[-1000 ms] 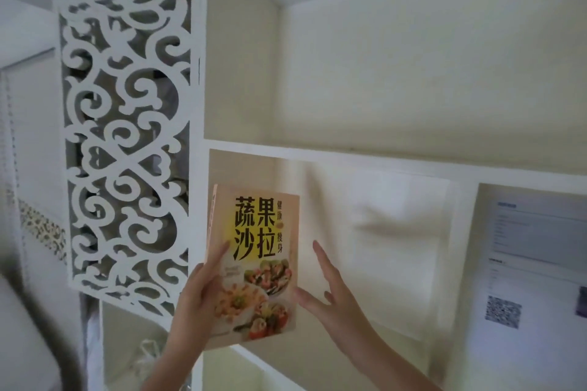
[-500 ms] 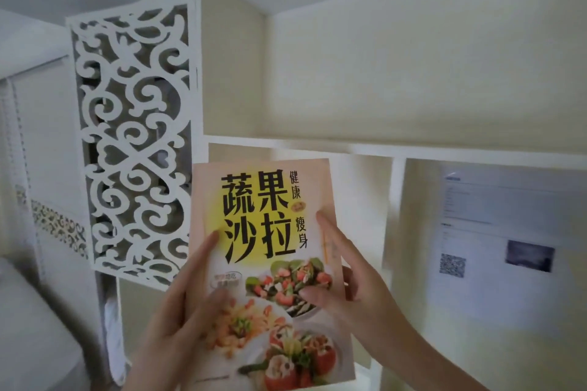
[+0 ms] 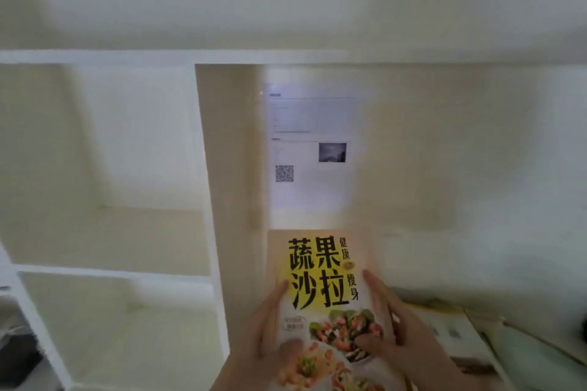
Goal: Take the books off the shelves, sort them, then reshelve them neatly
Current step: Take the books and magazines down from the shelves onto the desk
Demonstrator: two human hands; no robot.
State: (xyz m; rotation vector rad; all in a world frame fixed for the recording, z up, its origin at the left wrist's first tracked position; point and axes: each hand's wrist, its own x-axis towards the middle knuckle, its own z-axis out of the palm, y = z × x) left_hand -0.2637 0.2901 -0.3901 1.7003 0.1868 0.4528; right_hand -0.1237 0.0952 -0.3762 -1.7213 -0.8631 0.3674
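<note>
Holding the salad cookbook (image 3: 320,289) upright, fingers (image 3: 374,289) of left hand (image 3: 254,343) and right hand (image 3: 400,336) curled round its side edges, low before the shelf compartment (image 3: 444,152) backed by a printed sheet (image 3: 309,149); could clip the divider (image 3: 228,168) or slip if pushed in askew.

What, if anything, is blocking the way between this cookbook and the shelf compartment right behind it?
Nothing visible does. The cookbook, held in the left hand and right hand, faces an open compartment; only a printed sheet lies flat against its back wall.
</note>
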